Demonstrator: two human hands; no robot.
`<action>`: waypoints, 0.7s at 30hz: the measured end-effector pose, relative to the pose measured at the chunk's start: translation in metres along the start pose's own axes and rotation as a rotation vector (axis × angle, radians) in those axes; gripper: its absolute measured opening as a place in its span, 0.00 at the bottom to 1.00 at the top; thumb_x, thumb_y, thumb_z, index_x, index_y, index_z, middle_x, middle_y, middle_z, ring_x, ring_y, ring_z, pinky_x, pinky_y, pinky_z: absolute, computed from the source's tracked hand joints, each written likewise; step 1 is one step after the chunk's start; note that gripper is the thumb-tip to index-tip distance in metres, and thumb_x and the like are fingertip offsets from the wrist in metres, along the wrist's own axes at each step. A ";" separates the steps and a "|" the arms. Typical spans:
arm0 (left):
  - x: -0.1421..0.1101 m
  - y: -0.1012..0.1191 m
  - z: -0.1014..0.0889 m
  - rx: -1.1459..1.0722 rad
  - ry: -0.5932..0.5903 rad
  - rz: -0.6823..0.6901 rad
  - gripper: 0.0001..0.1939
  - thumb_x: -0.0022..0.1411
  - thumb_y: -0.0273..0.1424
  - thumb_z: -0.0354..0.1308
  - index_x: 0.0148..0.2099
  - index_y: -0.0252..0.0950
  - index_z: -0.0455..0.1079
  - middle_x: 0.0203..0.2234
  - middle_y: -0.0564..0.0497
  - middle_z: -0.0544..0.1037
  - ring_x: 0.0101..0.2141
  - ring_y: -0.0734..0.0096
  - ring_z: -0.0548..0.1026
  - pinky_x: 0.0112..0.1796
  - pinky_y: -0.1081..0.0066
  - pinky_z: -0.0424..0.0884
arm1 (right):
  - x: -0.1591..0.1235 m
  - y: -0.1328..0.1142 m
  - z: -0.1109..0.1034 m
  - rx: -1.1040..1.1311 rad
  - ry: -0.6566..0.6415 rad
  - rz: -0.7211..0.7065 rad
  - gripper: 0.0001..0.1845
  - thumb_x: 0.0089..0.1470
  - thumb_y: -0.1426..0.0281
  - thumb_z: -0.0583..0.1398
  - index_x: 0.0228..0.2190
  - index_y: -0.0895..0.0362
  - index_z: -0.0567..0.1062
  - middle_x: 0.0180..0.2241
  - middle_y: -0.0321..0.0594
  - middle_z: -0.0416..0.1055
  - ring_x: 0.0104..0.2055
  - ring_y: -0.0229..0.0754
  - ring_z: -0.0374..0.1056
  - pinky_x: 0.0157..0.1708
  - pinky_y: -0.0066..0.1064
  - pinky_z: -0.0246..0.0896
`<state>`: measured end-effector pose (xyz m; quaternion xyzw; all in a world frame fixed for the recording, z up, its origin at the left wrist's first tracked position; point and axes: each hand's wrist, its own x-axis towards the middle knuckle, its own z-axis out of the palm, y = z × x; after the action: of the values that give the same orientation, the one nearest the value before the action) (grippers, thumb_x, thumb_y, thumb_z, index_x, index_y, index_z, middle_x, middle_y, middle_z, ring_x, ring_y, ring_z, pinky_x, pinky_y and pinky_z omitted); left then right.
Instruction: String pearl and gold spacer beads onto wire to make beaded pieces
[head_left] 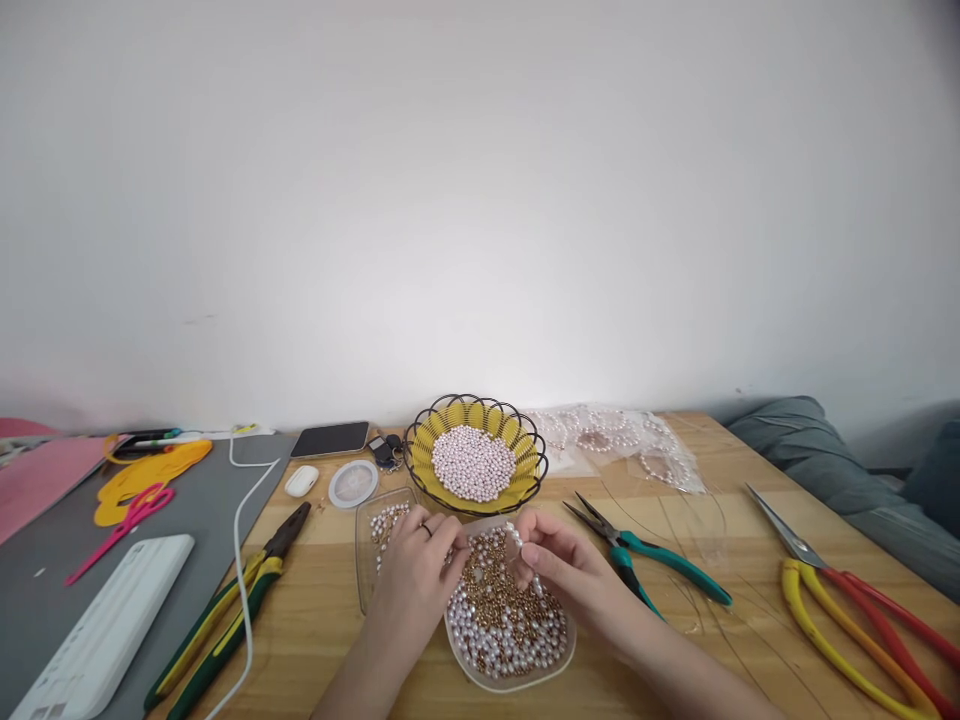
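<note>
Over a clear plastic tub (512,686) of white pearl and gold beads (510,630), both hands are held close together. My right hand (566,565) pinches a short strand of pearl beads (516,537) between thumb and finger. My left hand (424,565), a dark ring on one finger, has its fingertips pressed together at the tub's left side; whatever sits between them is too small to make out. Partly behind that hand is a clear box (361,560) with more beads. A yellow basket with a black looped rim (544,465) stands just beyond, holding many pale pearl beads (474,463).
Teal-handled pliers (622,545) and red-and-yellow scissors (817,580) lie to the right, near loose clear line. Bagged pearl strands (645,440) are behind. Leftward are green-yellow pliers (232,610), a white cable (241,560), a spool (353,484), a phone (330,439) and a keyboard (109,625).
</note>
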<state>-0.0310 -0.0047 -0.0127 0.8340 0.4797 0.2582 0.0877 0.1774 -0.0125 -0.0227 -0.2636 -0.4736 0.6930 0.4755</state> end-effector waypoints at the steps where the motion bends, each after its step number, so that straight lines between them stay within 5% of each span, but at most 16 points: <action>1: 0.000 0.000 0.000 0.055 -0.041 0.002 0.08 0.61 0.19 0.61 0.34 0.38 0.71 0.29 0.51 0.80 0.35 0.57 0.72 0.37 0.63 0.64 | 0.000 0.001 0.000 0.002 0.016 -0.014 0.19 0.57 0.54 0.69 0.29 0.55 0.72 0.23 0.31 0.68 0.27 0.37 0.61 0.33 0.30 0.54; 6: -0.001 0.003 0.001 0.131 -0.164 0.006 0.10 0.55 0.28 0.72 0.40 0.37 0.77 0.36 0.47 0.83 0.40 0.49 0.74 0.41 0.55 0.65 | 0.000 0.002 -0.001 0.002 0.044 -0.034 0.18 0.58 0.55 0.68 0.30 0.55 0.72 0.23 0.32 0.68 0.27 0.37 0.61 0.33 0.31 0.54; 10: -0.001 0.001 0.002 0.109 -0.191 -0.003 0.11 0.53 0.23 0.73 0.39 0.37 0.78 0.36 0.47 0.84 0.40 0.49 0.75 0.41 0.55 0.65 | 0.000 0.005 -0.003 0.010 0.024 -0.033 0.18 0.58 0.56 0.68 0.30 0.56 0.72 0.23 0.31 0.68 0.27 0.37 0.61 0.33 0.30 0.54; 17: -0.001 -0.001 0.005 0.003 -0.162 0.037 0.13 0.54 0.15 0.69 0.36 0.39 0.79 0.32 0.51 0.85 0.39 0.53 0.77 0.41 0.56 0.69 | 0.000 0.005 -0.002 0.026 0.036 -0.006 0.19 0.57 0.55 0.69 0.31 0.56 0.72 0.23 0.30 0.68 0.26 0.35 0.61 0.32 0.29 0.54; 21: -0.001 0.000 0.007 -0.287 -0.086 0.042 0.14 0.54 0.14 0.67 0.39 0.36 0.78 0.34 0.49 0.85 0.38 0.57 0.80 0.40 0.60 0.75 | 0.000 0.003 -0.001 0.017 0.013 0.001 0.19 0.57 0.55 0.69 0.30 0.56 0.72 0.22 0.30 0.68 0.26 0.35 0.60 0.32 0.28 0.53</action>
<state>-0.0272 -0.0048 -0.0190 0.8330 0.4162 0.2898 0.2211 0.1768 -0.0121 -0.0258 -0.2644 -0.4645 0.6953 0.4805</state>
